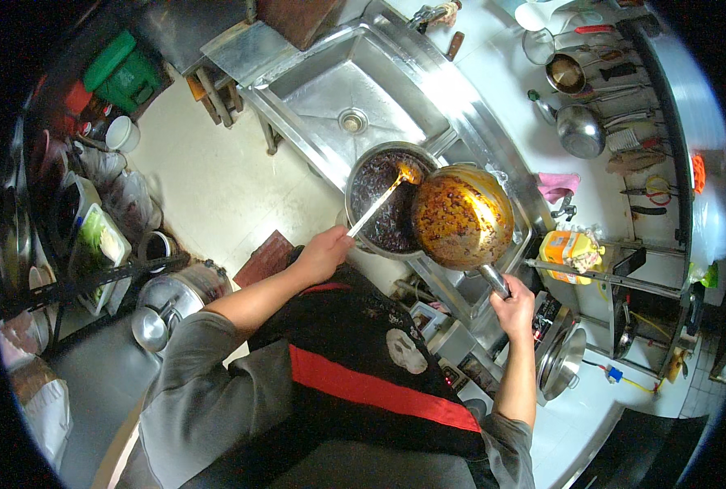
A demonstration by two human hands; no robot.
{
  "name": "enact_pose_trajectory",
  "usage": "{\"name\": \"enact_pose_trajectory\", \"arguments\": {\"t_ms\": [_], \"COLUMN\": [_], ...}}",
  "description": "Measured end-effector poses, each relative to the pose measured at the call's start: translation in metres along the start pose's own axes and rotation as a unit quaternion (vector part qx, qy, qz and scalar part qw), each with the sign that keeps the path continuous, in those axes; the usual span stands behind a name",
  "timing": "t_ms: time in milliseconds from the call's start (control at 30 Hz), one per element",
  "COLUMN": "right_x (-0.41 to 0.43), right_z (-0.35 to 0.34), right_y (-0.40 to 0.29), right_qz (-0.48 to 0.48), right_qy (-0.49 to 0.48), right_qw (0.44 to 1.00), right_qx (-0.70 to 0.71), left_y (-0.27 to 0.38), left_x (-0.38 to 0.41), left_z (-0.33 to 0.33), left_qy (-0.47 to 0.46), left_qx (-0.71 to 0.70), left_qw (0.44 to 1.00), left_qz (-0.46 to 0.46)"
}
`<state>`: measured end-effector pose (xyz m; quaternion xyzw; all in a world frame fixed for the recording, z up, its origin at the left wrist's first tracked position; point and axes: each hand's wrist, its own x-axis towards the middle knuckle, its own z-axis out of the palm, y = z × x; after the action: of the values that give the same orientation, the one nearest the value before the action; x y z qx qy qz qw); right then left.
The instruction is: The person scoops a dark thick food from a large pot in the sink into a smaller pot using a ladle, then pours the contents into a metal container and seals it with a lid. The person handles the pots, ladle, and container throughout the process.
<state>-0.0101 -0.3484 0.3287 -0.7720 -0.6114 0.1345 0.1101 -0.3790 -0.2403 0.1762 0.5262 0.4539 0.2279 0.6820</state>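
In my left hand (321, 257) is the long handle of a metal ladle (376, 211). The ladle's bowl, coated in orange-brown sauce, is over the contents of a large round metal pot (349, 205). Dark, glossy, lumpy food (375, 226) fills much of that pot. My right hand (514, 307) grips the handle of a saucepan (463, 217), whose round body overlaps the pot's right side from this view. Brown sauce and dark bits cling to the saucepan's surface. Whether the saucepan touches the pot's rim, I cannot tell.
Beyond the pot is a stainless steel sink (314, 153) with a drain. Utensils and a metal pot (581, 131) hang on the right wall. A yellow jug (567, 257) stands on a rack. At left are a lidded stockpot (185, 287), a vegetable tray (103, 238) and a green bin (124, 76).
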Motion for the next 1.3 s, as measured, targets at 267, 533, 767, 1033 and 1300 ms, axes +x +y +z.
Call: {"name": "enact_pose_trajectory", "arguments": {"t_ms": [267, 533, 767, 1033, 1300], "right_x": [-0.013, -0.020, -0.014, -0.015, -0.009], "right_z": [0.007, 0.022, 0.029, 0.038, 0.034], "right_y": [-0.001, 0.004, 0.006, -0.001, -0.001], "right_qz": [0.031, 0.016, 0.062, 0.069, 0.036], "right_qy": [-0.013, 0.056, 0.020, 0.035, 0.033], "right_qw": [0.999, 0.997, 0.996, 0.996, 0.999], "right_qx": [0.015, 0.052, 0.055, 0.052, 0.008], "left_y": [0.025, -0.004, 0.046, 0.013, 0.044], "left_x": [0.006, -0.006, -0.003, -0.014, 0.008], "left_z": [0.001, 0.000, 0.003, -0.004, 0.006], "left_qy": [-0.009, 0.007, 0.010, 0.027, 0.008], "left_qx": [-0.010, 0.073, 0.089, 0.117, 0.200], "left_qw": [0.997, 0.997, 0.994, 0.992, 0.973], "left_qz": [0.075, 0.025, 0.058, 0.024, 0.114]}}
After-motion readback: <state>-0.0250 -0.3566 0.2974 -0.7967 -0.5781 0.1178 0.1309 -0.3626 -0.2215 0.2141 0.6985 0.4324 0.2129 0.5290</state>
